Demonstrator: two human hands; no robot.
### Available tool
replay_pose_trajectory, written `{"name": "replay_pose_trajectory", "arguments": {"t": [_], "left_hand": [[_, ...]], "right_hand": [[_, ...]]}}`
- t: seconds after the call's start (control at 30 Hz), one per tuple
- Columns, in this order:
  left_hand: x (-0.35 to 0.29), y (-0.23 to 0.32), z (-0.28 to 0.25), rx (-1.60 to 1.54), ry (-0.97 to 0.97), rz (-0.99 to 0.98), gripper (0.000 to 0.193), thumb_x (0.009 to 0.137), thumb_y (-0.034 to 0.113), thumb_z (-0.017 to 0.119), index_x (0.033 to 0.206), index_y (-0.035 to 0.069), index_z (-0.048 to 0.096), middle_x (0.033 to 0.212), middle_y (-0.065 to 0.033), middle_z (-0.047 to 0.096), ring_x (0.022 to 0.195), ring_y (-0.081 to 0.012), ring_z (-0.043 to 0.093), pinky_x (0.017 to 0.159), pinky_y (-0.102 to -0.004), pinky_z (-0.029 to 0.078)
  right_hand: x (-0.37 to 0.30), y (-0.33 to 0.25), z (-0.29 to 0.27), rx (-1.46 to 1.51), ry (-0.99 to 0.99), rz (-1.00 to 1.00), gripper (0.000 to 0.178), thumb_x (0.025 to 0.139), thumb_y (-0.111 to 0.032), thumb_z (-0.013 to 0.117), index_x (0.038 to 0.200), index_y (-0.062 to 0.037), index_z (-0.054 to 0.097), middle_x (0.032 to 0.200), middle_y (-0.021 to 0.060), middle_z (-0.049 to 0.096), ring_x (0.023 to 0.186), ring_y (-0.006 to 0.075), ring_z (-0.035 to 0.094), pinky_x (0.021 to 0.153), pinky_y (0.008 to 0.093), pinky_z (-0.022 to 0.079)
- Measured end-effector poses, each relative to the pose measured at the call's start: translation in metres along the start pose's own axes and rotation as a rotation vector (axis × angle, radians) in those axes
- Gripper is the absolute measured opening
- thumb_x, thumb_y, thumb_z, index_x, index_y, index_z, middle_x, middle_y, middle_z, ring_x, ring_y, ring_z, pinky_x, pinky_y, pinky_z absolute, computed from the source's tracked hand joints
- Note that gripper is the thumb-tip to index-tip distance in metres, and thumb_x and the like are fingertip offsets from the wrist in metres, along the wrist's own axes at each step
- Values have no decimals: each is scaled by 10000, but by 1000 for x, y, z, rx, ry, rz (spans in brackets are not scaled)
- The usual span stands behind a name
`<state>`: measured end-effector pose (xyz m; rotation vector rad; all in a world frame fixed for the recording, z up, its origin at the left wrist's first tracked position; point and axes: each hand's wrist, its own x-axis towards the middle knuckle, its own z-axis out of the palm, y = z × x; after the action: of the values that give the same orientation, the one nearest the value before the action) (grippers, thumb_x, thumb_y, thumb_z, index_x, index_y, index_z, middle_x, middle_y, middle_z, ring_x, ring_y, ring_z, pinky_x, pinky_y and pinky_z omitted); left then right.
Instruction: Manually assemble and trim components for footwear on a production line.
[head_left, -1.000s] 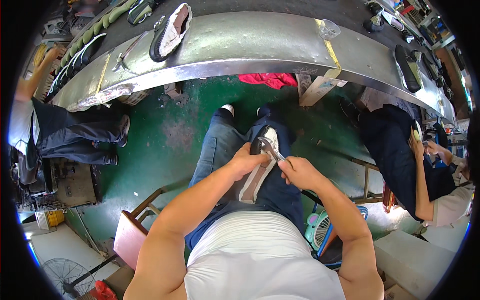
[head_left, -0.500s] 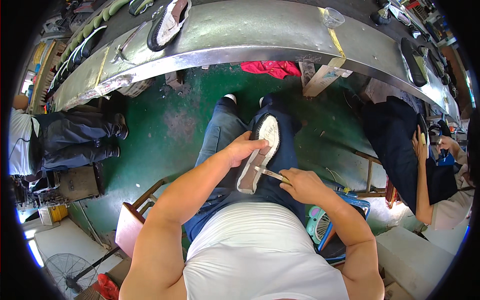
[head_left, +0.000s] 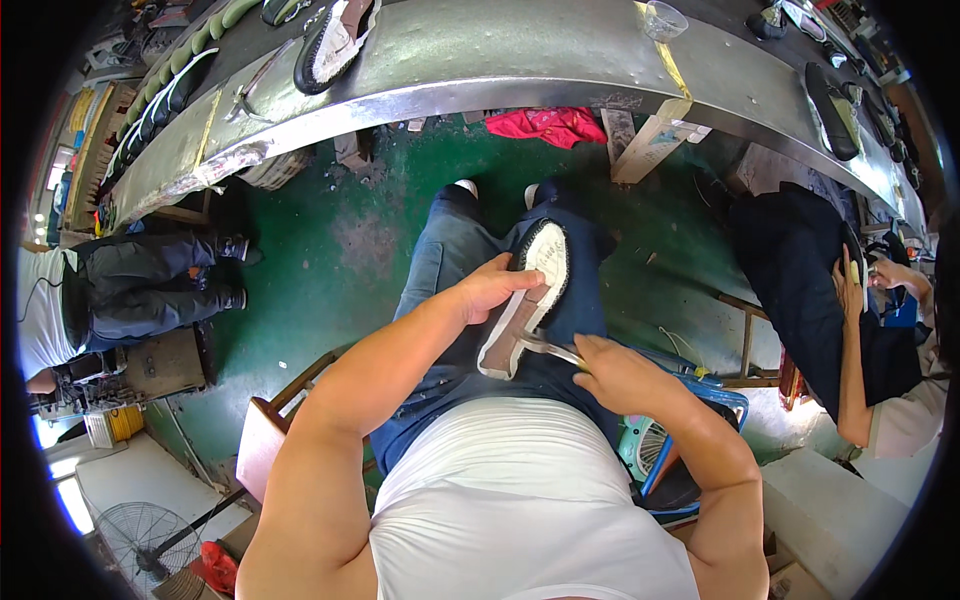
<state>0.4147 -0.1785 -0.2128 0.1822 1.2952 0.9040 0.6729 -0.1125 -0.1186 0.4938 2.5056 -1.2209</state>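
Note:
On my lap lies a shoe upper [head_left: 545, 255] stretched over a form, its underside up. Its rim is dark and gathered, the toe part is whitish, and a brown strip [head_left: 511, 334] runs toward the heel. My left hand [head_left: 494, 287] is closed round its left side, with the thumb lying across the underside. My right hand [head_left: 612, 371] is closed on the handle of a small hammer [head_left: 548, 347]. The hammer's metal head is at the right edge of the heel part; whether it touches cannot be made out.
Ahead runs a metal-topped bench [head_left: 520, 50] with another shoe [head_left: 336, 45], a metal tool [head_left: 248, 100] and a clear plastic cup [head_left: 664, 20]. A red cloth [head_left: 548, 126] lies beneath it. Co-workers are at left [head_left: 150, 290] and right [head_left: 800, 300]. A teal fan [head_left: 643, 446] stands by my right side.
The hammer has turned in my right hand, so its curved head now shows, and that hand has shifted slightly right. My left hand keeps hold of the shoe upper.

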Motion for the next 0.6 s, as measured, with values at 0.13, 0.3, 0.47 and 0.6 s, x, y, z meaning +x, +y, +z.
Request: {"name": "replay_pose_trajectory", "arguments": {"t": [0.13, 0.3, 0.47, 0.6], "left_hand": [[-1, -3, -1, 32, 60, 27, 928, 815, 276, 817, 1502, -34, 276, 1412, -156, 517, 1306, -262, 503, 1095, -426, 404], [-8, 0, 0, -22, 40, 59, 937, 815, 278, 818, 1491, -63, 266, 1397, -194, 521, 1265, -266, 536, 1082, -405, 421], [-23, -2, 21, 337, 50, 201, 942, 867, 346, 765, 1496, -77, 206, 1374, -220, 511, 1265, -271, 526, 1085, -366, 408], [-40, -52, 5, 350, 5, 475, 963, 887, 297, 725, 1585, 75, 100, 1520, -236, 341, 1401, -305, 385, 1147, -369, 324]], "right_hand": [[21, -13, 0, -186, 80, 2, 430, 931, -222, 636, 1241, 58, 535, 1073, 243, 644, 1007, 384, 643, 875, 450, 519], [9, 9, 24, -189, 205, -35, 291, 920, -245, 656, 1072, -10, 576, 928, 158, 664, 843, 334, 681, 722, 443, 544], [-13, 4, 31, -52, 127, 168, 301, 977, -307, 572, 1037, -13, 584, 957, 201, 671, 883, 399, 665, 746, 498, 529], [-10, 16, 29, 19, 78, 169, 320, 1006, -311, 518, 1023, -1, 595, 936, 225, 677, 866, 432, 654, 763, 506, 513]]}}
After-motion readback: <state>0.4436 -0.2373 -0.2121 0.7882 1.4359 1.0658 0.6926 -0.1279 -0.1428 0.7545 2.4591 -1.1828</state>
